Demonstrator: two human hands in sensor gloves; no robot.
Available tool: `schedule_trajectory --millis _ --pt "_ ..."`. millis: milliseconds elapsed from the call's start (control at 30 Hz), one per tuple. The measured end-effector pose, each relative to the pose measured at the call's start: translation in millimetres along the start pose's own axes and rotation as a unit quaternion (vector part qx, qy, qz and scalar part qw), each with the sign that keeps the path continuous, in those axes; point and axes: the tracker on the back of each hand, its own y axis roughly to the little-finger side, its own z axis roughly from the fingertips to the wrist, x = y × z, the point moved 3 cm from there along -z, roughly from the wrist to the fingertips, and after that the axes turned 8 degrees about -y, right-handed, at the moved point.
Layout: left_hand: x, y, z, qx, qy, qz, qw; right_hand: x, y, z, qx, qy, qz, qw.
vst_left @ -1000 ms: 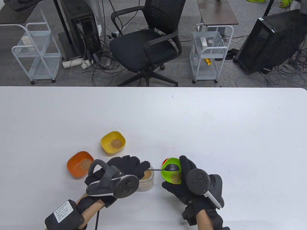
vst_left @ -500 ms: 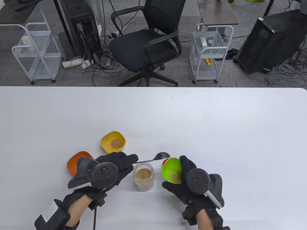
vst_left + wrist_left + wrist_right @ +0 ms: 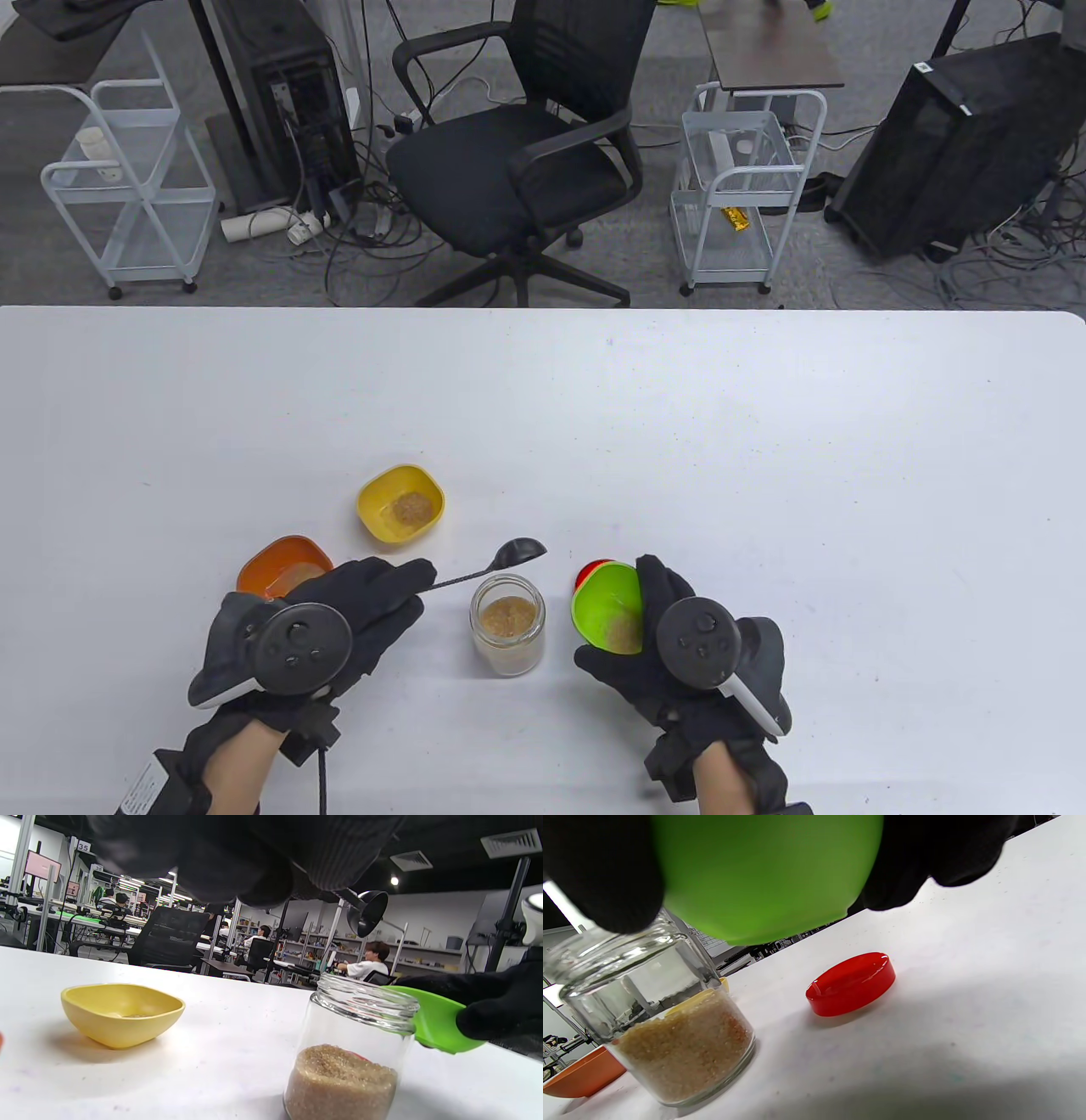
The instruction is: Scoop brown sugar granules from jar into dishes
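An open glass jar [image 3: 507, 626] [image 3: 348, 1052] [image 3: 657, 1022], about a third full of brown sugar, stands on the white table. My left hand [image 3: 373, 607] pinches the handle of a black spoon [image 3: 509, 558] [image 3: 365, 913], whose empty bowl hovers above and behind the jar. My right hand [image 3: 657, 632] grips a green dish [image 3: 604, 604] [image 3: 432, 1018] [image 3: 763, 870], lifted off the table and tilted toward the jar, with some sugar inside. A yellow dish [image 3: 400, 503] [image 3: 122, 1012] and an orange dish [image 3: 280, 570] [image 3: 581, 1077] with sugar sit to the left.
The jar's red lid [image 3: 587, 570] [image 3: 850, 983] lies on the table just behind the green dish. Beyond the table's far edge [image 3: 543, 309] stand an office chair [image 3: 517, 161], wire carts and computer towers.
My left hand has drawn back to the left, carrying the spoon from over the green dish to behind the jar. The right hand and green dish have stayed put.
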Motion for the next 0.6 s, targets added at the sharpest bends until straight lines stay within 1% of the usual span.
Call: schedule_trajectory --millis 100,167,267,400,600 --pt "1 4 8 0.005 -0.025 0.002 1.0 0 0 0 0.001 0.002 0.0 1.0" --pt "-4 5 11 0.008 -0.045 0.015 0.999 0 0 0 0.002 0.004 0.001 1.0" --pt "-12 -1 12 0.001 -0.047 0.004 0.999 1 0 0 0.004 0.003 0.003 1.0" --pt "-18 -9 12 -0.013 -0.047 0.001 0.999 2 0 0 0.005 0.001 0.004 1.0" --pt "-25 -5 11 0.001 -0.041 0.01 0.999 7 1 -3 0.012 -0.01 0.013 1.0"
